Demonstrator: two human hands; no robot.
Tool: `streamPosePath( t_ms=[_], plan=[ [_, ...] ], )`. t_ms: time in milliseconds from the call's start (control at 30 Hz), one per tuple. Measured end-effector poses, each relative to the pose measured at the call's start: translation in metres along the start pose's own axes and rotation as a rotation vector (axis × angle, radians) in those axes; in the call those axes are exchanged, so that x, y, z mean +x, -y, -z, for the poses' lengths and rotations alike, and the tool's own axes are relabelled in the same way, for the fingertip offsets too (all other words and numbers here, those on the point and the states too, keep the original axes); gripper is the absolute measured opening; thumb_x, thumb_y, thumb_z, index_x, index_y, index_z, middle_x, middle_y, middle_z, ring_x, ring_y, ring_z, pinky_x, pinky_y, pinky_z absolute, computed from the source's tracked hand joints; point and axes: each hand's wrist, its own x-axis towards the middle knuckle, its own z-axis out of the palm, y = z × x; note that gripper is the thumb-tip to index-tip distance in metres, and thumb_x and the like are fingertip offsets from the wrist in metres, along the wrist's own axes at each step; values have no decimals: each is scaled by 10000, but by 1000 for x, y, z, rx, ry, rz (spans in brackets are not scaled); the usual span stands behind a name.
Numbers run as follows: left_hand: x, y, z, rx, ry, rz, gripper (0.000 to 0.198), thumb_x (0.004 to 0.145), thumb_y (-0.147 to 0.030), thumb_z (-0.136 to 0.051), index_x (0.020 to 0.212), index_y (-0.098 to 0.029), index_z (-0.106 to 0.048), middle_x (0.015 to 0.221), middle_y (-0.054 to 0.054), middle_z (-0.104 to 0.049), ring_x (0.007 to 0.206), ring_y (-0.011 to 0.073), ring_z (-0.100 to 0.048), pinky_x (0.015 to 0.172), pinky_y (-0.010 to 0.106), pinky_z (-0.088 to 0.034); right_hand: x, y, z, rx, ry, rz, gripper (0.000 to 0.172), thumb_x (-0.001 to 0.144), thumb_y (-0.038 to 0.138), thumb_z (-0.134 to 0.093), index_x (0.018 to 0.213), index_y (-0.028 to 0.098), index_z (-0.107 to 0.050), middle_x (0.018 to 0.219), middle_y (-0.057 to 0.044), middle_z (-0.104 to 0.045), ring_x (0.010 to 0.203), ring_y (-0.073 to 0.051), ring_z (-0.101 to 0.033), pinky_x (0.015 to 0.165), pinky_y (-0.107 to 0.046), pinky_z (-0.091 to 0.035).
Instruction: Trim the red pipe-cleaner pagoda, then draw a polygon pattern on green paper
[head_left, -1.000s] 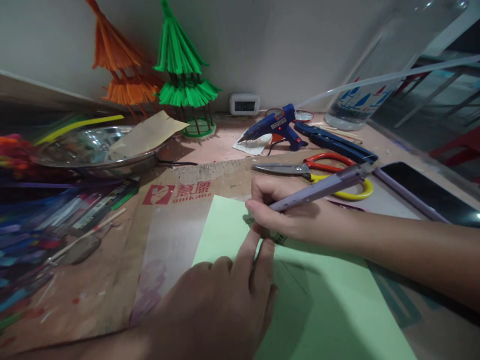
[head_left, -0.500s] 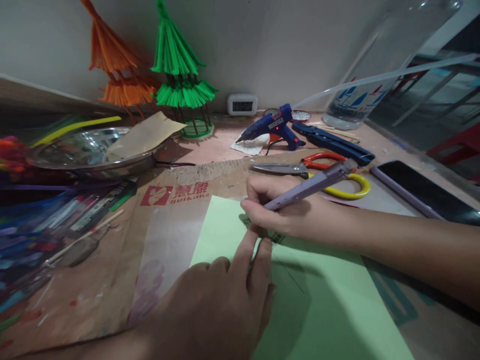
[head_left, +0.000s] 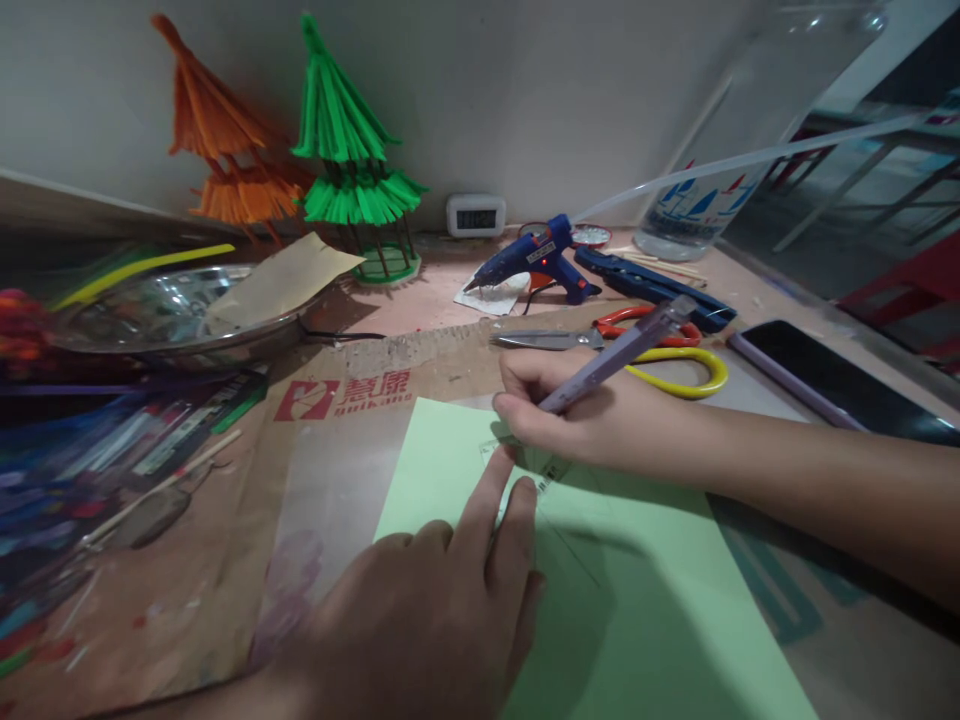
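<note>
A light green sheet of paper [head_left: 637, 600] lies on brown cardboard, with thin drawn lines on it. My right hand [head_left: 570, 410] grips a purple pen [head_left: 615, 362] above the sheet's upper part; the pen's tip is hidden behind the fingers. Below and to the left, my left hand [head_left: 442, 590] rests on the paper with index and middle fingers stretched out and slightly apart. Under those fingertips shows part of a clear tool with dark markings [head_left: 553, 474], perhaps a ruler or protractor.
Scissors [head_left: 682, 370], a blue glue gun [head_left: 536, 255], a dark blue cutter [head_left: 652, 288] and a phone [head_left: 840, 385] lie beyond my right hand. A metal bowl [head_left: 247, 335], green [head_left: 345, 120] and orange [head_left: 214, 110] pipe-cleaner towers, a clock [head_left: 475, 216] and a large bottle [head_left: 697, 200] stand behind.
The view has shifted slightly, so the background objects sit a little further left. My right hand with the pen has moved slightly right relative to the paper, showing more of the clear tool.
</note>
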Motion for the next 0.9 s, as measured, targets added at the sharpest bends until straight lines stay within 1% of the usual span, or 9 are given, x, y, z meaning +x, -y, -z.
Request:
streamPosePath(
  t_ms=[133, 200, 367, 467, 567, 667, 733, 900],
  plan=[
    [-1, 0, -3, 27, 17, -13, 507, 1016, -180, -436, 1496, -185, -600, 1536, 141, -566, 557, 158, -707, 457, 298, -570, -1, -3, 2, 12, -4, 52, 255, 883, 222, -567, 689, 224, -402, 620, 74, -415, 579, -101, -399, 561, -268, -247],
    [-2, 1, -6, 28, -22, -28, 498, 1032, -194, -408, 1489, -173, -603, 1525, 154, -577, 535, 152, -694, 439, 293, -550, 0, -3, 3, 5, -2, 62, 254, 872, 201, -562, 685, 225, -392, 615, 75, -400, 591, -103, -398, 579, -272, -243],
    [-3, 2, -17, 26, -81, -34, 478, 1030, -246, -469, 1471, -135, -616, 1503, 195, -592, 497, 168, -670, 408, 323, -523, 1, -1, 5, -16, 7, 63, 226, 869, 178, -541, 690, 223, -411, 619, 76, -386, 611, -109, -412, 611, -276, -253],
    [-2, 1, -15, 23, -100, -45, 475, 1035, -256, -451, 1453, -129, -638, 1480, 201, -609, 477, 166, -656, 386, 321, -515, 1, 0, 7, -30, 8, 59, 231, 869, 177, -540, 682, 225, -412, 613, 76, -380, 608, -113, -422, 614, -277, -266],
    [-1, 0, -9, 27, -55, -39, 470, 1023, -257, -506, 1457, -133, -635, 1492, 202, -597, 522, 182, -686, 408, 327, -540, 0, 1, 8, -45, 8, 34, 248, 868, 164, -545, 673, 226, -403, 606, 77, -367, 605, -114, -415, 615, -279, -265],
    [-1, 0, -7, 37, -36, -41, 469, 1023, -249, -526, 1468, -142, -626, 1509, 196, -577, 537, 175, -699, 425, 311, -552, 0, 2, 10, -56, 6, 18, 268, 867, 148, -551, 664, 226, -394, 597, 78, -361, 597, -112, -405, 610, -280, -260],
    [-1, 1, -10, 41, -63, -46, 466, 1037, -264, -492, 1461, -134, -632, 1499, 200, -584, 520, 170, -691, 405, 306, -539, 0, 2, 10, -67, 11, 19, 278, 865, 144, -559, 660, 226, -392, 589, 80, -356, 589, -110, -396, 603, -280, -257],
    [-3, 2, -23, 33, -176, -48, 461, 1047, -290, -448, 1417, -125, -668, 1458, 196, -633, 480, 153, -656, 371, 300, -496, 0, 1, 10, -87, 10, 24, 301, 886, 160, -558, 656, 228, -375, 570, 85, -348, 565, -102, -364, 585, -275, -253]
  ],
)
